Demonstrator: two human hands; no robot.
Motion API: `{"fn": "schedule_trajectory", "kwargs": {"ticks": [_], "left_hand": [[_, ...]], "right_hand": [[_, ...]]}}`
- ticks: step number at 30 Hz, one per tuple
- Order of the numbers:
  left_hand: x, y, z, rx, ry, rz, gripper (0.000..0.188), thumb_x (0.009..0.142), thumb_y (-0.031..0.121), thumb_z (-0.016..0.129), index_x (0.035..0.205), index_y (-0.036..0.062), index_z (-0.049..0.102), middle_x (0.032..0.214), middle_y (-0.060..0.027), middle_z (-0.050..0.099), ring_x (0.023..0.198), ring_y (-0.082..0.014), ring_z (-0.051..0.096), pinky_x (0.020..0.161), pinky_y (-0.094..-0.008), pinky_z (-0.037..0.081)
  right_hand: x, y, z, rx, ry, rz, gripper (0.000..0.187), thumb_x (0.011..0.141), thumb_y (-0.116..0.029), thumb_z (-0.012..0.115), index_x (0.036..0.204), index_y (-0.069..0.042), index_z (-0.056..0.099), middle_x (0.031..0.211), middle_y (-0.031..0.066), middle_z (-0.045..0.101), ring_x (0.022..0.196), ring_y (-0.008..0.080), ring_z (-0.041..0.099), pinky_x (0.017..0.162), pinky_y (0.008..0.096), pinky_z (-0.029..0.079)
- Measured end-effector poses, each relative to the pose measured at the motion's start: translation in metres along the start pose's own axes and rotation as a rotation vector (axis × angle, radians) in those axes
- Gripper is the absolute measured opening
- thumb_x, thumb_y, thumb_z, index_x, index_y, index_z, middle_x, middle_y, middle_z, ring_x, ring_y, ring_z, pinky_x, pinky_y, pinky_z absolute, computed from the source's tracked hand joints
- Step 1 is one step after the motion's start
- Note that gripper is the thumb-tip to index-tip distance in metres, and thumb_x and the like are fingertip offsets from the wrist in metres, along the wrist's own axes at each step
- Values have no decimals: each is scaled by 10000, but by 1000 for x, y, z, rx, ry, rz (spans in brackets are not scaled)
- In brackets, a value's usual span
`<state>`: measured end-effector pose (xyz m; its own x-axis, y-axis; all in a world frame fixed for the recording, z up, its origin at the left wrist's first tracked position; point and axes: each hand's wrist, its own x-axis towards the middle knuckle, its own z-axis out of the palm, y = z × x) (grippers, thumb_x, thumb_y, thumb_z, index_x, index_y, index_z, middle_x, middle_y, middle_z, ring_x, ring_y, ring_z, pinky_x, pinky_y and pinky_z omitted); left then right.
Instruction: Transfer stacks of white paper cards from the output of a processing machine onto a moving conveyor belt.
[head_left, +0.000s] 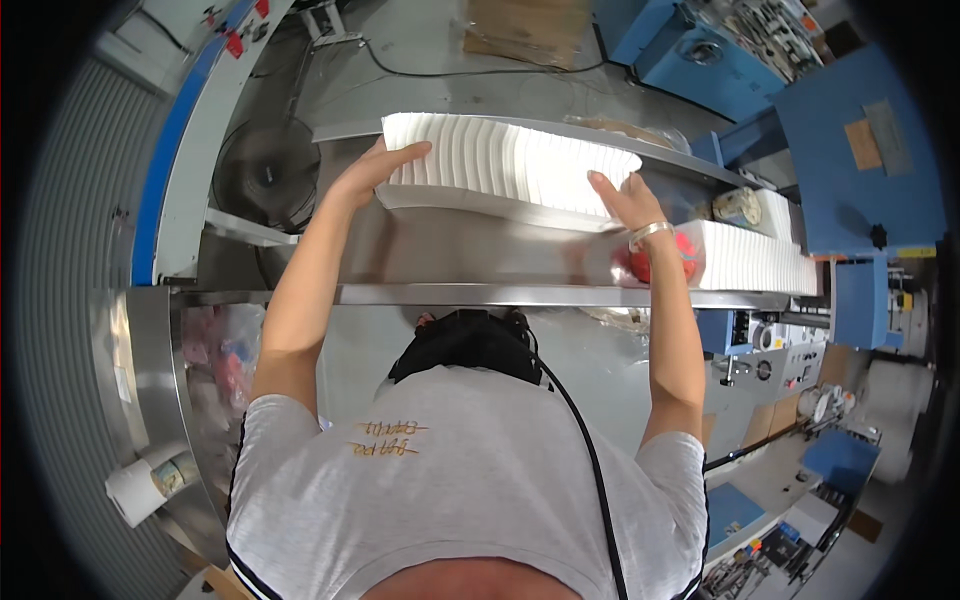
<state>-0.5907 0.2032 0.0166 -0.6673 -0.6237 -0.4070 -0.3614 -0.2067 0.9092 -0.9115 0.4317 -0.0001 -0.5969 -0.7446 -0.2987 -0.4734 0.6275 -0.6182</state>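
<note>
A long stack of white folded sheets (500,165) spans the space between my two hands, over a shiny metal trough (450,255). My left hand (372,172) presses on its left end, thumb lying over the top. At the right end, my right hand (630,203) grips the stack with the thumb on top; its other fingers are mostly hidden. What the sheets are made of I cannot tell. Below my right wrist, a red object (668,258) sits in the trough, partly covered by my arm. Right of it lies a second white stack (755,258).
A roll (737,207) rests at the trough's right end, beside a blue machine (850,150). A fan (265,175) stands to the left of the trough. The trough's metal front edge (500,294) runs close to my body. Beyond, a cable (480,72) crosses the floor.
</note>
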Motion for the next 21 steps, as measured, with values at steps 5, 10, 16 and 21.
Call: {"fn": "schedule_trajectory", "kwargs": {"ticks": [5,10,16,21], "left_hand": [[-43,-26,-68,-26,58,-25,750,815,384,682,1396,37,360,1352,-108,472,1262,-211,418,1053,-335,296],[-77,-42,-99,-72,23,-52,698,802,358,710,1352,48,411,1307,-95,506,1204,-191,476,1022,-325,345],[-84,-60,-73,-111,51,58,833,811,385,704,1403,-18,278,1345,-102,458,1239,-186,434,1039,-299,320],[-95,-43,-73,-315,164,-147,893,777,440,723,1393,-29,278,1342,-147,450,1250,-203,414,1049,-291,309]], "right_hand": [[-48,-56,42,188,-21,-60,1008,734,-692,603,1235,168,443,1040,224,615,975,257,590,884,322,447],[-25,-15,49,825,-172,135,772,867,-575,554,1295,58,442,1170,112,583,1056,173,542,919,269,409],[-25,2,64,905,-443,193,839,883,-658,413,1467,-81,241,1475,80,333,1349,253,314,1096,404,232],[-25,19,53,846,-449,200,869,838,-628,538,1451,-67,282,1445,78,381,1330,249,340,1087,381,245]]}}
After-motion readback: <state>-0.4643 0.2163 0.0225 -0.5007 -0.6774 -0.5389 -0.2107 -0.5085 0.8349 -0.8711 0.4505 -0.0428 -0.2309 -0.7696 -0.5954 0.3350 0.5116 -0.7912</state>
